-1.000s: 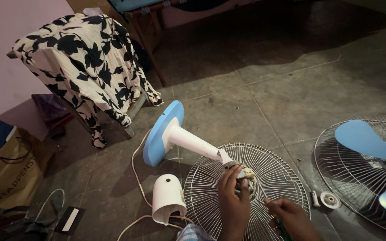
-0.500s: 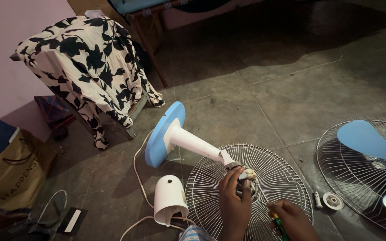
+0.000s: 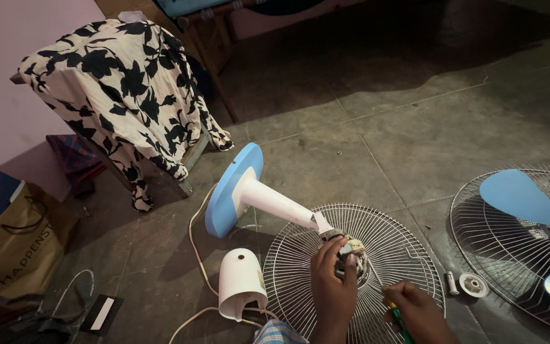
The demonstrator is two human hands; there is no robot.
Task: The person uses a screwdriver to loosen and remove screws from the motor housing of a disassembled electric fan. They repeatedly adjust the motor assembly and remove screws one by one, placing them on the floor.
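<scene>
Little has moved; left hand (image 3: 333, 286) grips fan motor (image 3: 349, 253), right hand (image 3: 418, 310) grips screwdriver (image 3: 394, 311). I'd keep tip square.

I note white wire-metal guard (image 3: 300, 267), smooth glossy plastic cover (image 3: 240, 281), matt blue plastic base (image 3: 227, 194), rough grey stone-like floor (image 3: 364, 114), printed cloth (image 3: 122, 83)

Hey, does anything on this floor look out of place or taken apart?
Yes. A fan lies on its side, its round blue base tipped up, not standing. Its white motor cover is off, lying beside the wire guard. The left hand grips the bare motor; the right hand holds a green screwdriver.
</scene>
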